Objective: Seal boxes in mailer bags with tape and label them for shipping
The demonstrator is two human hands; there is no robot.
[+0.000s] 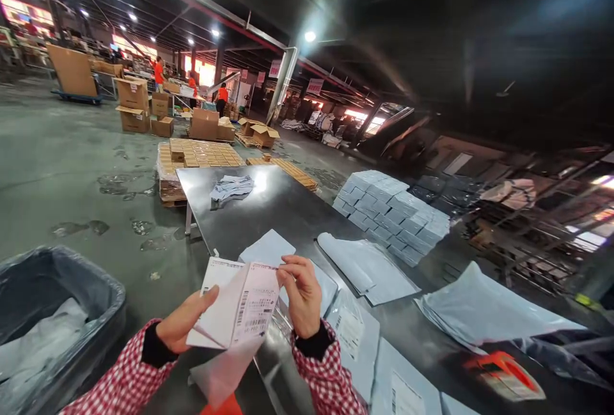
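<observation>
My left hand [185, 320] grips a stack of white shipping labels [240, 303] with barcodes, held over the near left edge of a dark metal table [278, 207]. My right hand [301, 293] pinches the upper right corner of the top label, peeling it from its backing sheet, which hangs down below the stack. Both sleeves are red-and-white checked. Grey mailer bags [367, 268] lie on the table just beyond my hands, some bearing labels [349, 332].
A lined bin [52, 313] with white scraps stands at lower left. Stacked grey parcels [393, 213] sit on the table's right. A pallet of small boxes [201, 156], cardboard cartons [132, 105] and people in orange stand farther back. An orange-handled tool [503, 370] lies at right.
</observation>
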